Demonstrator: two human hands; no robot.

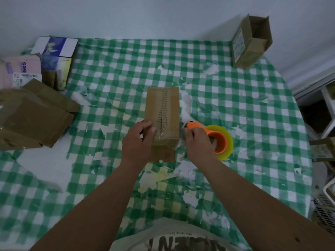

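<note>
Head view: my left hand (138,140) curls its fingers on the near left edge of the cardboard box (163,113), mid-desk. Just right, my right hand (196,142) grips the orange tape dispenser (215,136).

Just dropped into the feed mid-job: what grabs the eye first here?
A long cardboard box lies in the middle of the worn green checked tablecloth, tape along its top seam, with the left hand gripping its near left edge. Just right of it, the right hand grips an orange tape dispenser with a yellowish roll. An open cardboard box stands at the far right corner.
</note>
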